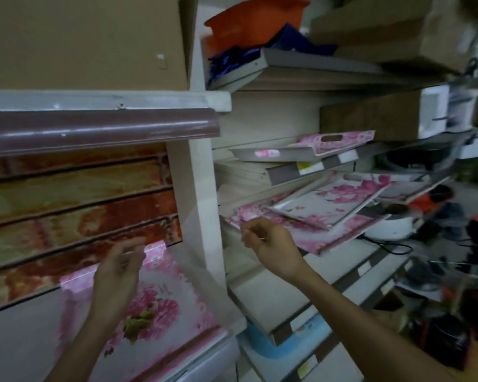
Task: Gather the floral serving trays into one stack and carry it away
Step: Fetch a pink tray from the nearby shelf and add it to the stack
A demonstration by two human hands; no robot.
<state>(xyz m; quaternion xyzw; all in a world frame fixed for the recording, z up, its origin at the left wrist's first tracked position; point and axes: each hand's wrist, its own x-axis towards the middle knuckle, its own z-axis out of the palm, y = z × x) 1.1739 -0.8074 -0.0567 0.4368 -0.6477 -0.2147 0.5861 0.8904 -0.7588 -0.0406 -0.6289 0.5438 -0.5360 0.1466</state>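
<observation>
- Trays with pink flowers sit in three spots: a big tray low on the left, a leaning pile on the middle shelf, and one small tray higher up.
- The pile hangs over the shelf edge, so it should be easy to grab.
- The right hand is just by its corner, fingers curled and holding nothing.
- The left hand floats over the big tray, fingers loose and apart.
- There is open room in front of the shelves.

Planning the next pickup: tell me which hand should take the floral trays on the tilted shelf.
Probably the right hand: it hovers open at the near edge of the tilted floral trays. The left hand is over the lower tray, farther off.
</observation>
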